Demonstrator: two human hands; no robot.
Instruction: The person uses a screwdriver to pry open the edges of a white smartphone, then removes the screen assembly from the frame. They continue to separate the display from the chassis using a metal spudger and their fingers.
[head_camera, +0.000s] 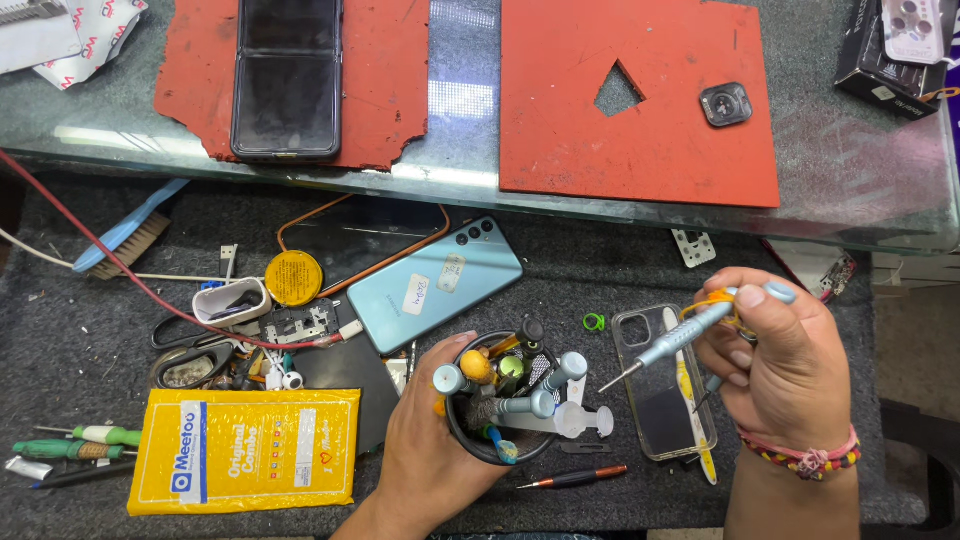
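My left hand (425, 440) wraps around a black tool cup (500, 405) packed with several screwdrivers and tweezers, on the dark mat. My right hand (785, 360) holds a slim light-blue screwdriver (668, 345) with its tip pointing down-left toward the cup; a yellow ring-shaped piece is tucked under the fingers. A clear phone case (662, 385) lies below the right hand. A light-blue phone (437, 283) lies back-up just beyond the cup.
A yellow packet (245, 450) lies at the left, with green screwdrivers (75, 443) beside it. Small parts, scissors and a yellow disc (293, 278) clutter the middle left. On the glass shelf sit two red mats, a foldable phone (287, 80) and a camera module (725, 104).
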